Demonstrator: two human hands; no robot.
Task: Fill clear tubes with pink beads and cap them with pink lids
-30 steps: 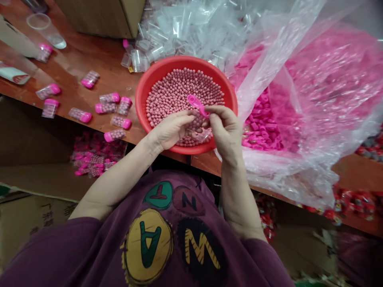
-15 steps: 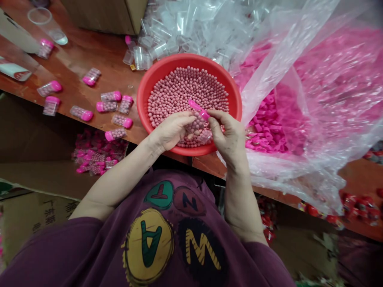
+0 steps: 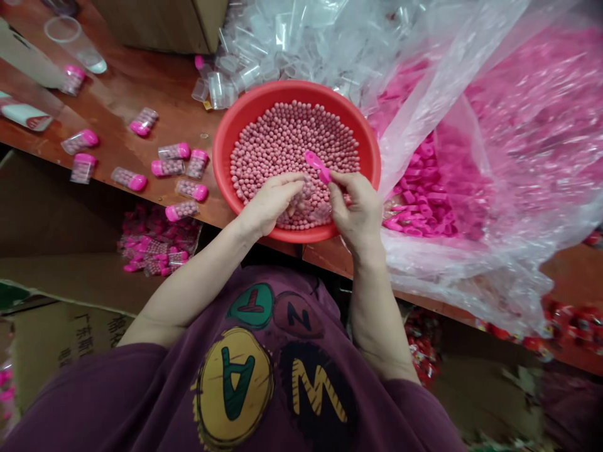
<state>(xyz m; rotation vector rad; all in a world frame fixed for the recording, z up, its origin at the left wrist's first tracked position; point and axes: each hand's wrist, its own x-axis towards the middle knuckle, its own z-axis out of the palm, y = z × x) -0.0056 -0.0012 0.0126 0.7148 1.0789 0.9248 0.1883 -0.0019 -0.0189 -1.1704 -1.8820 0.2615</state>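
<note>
My left hand [image 3: 269, 204] is closed around a small clear plastic bottle [image 3: 306, 189] with pink beads in it, held low over the bowl and partly hidden by my fingers. Between thumb and forefinger, my right hand [image 3: 357, 207] pinches a bright pink flip cap [image 3: 318, 166], its lid swung open. The cap is just right of the bottle; whether they touch I cannot tell. Under both hands sits a red plastic bowl [image 3: 221, 169] of loose pink beads [image 3: 282, 138]. Something clear near my right fingers is too blurred to make out.
Several capped bead bottles [image 3: 183, 189] lie on the wooden table [image 3: 160, 69] at the left. More fill a cardboard box [image 3: 85, 270] below. Behind the bowl are clear empty bottles [image 3: 264, 63]; at the right, a plastic bag [image 3: 424, 119] holds pink caps [image 3: 426, 194].
The pink cap has shifted slightly right and away from the bottle. My left hand has moved a little left, and the camera view has shifted slightly.
</note>
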